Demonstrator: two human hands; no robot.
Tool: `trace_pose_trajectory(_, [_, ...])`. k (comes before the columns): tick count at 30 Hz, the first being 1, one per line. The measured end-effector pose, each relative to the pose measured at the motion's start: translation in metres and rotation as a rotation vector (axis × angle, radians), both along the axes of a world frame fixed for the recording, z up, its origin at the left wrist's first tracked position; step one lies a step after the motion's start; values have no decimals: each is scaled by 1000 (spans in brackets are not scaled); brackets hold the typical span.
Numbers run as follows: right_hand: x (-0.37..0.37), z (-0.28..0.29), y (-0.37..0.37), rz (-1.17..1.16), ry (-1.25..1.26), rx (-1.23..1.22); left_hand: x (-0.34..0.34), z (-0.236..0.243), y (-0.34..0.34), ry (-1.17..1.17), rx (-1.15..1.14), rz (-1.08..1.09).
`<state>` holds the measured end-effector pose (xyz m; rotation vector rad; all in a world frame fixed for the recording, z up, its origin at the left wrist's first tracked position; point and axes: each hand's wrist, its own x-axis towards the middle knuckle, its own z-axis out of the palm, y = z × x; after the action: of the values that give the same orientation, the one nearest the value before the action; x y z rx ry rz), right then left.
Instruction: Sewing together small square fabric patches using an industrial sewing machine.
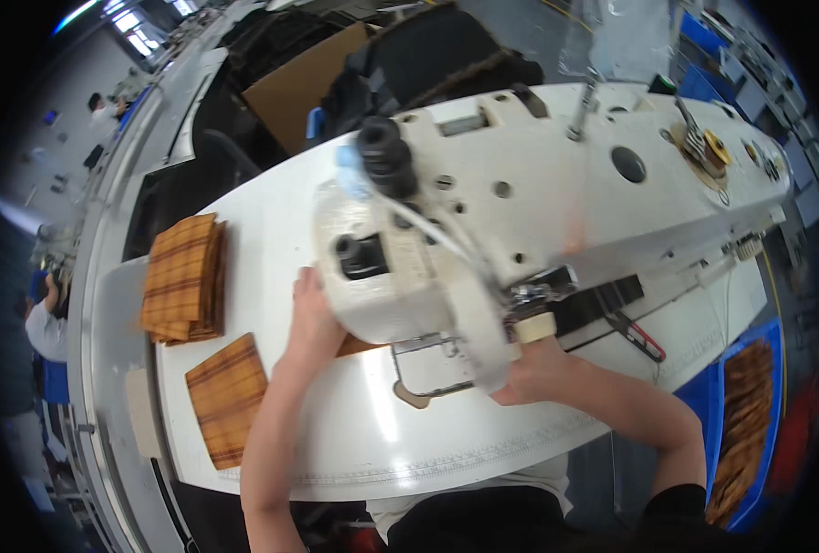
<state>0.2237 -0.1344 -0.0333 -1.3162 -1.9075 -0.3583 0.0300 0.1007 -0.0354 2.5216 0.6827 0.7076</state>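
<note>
My left hand (312, 318) lies on the white table against the left side of a sewing machine head (391, 300). Some of its fingers show stretched forward, and the head hides the rest. Beside its wrist, a strip of orange-brown plaid cloth (361, 347) peeks out from under the head. My right hand (529, 370) is at the head's right side, near the needle plate (432, 367). Blurred parts of the machine cover its fingers, so their hold is hidden. Whether either hand touches the cloth is hidden too.
A folded stack of plaid cloth (183, 276) sits at the table's left, with a single plaid piece (228, 401) nearer me. Small red-and-black snips (640, 336) lie right of the machine. A blue bin (767, 405) holds plaid pieces. Dark cloth (428, 51) is heaped beyond.
</note>
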Motion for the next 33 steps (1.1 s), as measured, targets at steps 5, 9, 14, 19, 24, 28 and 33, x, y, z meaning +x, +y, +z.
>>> trace_pose_trajectory(5, [13, -14, -13, 1, 90, -48, -36, 57, -31, -101, -153, 216])
trace_pose_trajectory(9, [13, -12, -22, -169, 25, -217, -175, 87, 1, -392, -184, 607])
trace_pose_trajectory(14, [9, 3, -8, -82, -48, -93, -331, 58, 45, 78, 551, 850])
trace_pose_trajectory(19, [7, 2, -18, -68, -174, -126, -245, 77, -33, 143, 52, 520])
trace_pose_trajectory(24, [-25, 22, -5, 240, -358, -164, -207, 63, -79, 377, 251, 166])
trace_pose_trajectory(28, [-80, 19, 26, 480, -255, -186, -204, 64, -73, 559, 468, 7])
trace_pose_trajectory(33, [-144, 12, 75, 492, -201, -265, -209, 57, -51, 266, -76, 110])
